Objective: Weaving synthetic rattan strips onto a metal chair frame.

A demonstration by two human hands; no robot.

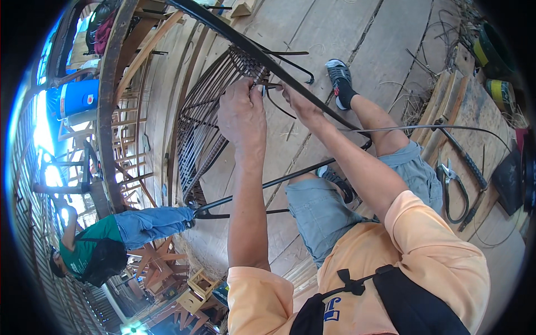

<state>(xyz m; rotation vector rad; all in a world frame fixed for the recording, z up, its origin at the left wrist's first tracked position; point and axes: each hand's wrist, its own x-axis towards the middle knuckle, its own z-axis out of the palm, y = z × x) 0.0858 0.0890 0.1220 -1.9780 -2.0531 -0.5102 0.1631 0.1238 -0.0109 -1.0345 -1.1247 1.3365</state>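
A dark weaving strand [277, 100] is pinched by both closed hands, left hand [241, 114] and right hand [298, 103], against the metal chair frame [212, 120]; tension is best kept even, each wrap tight.

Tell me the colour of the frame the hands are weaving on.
The metal chair frame is black, seen best in the head view.

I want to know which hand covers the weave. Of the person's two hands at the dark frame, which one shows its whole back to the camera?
The left hand: its back faces up over the woven strands. The right hand is edge-on, beside the black bar.
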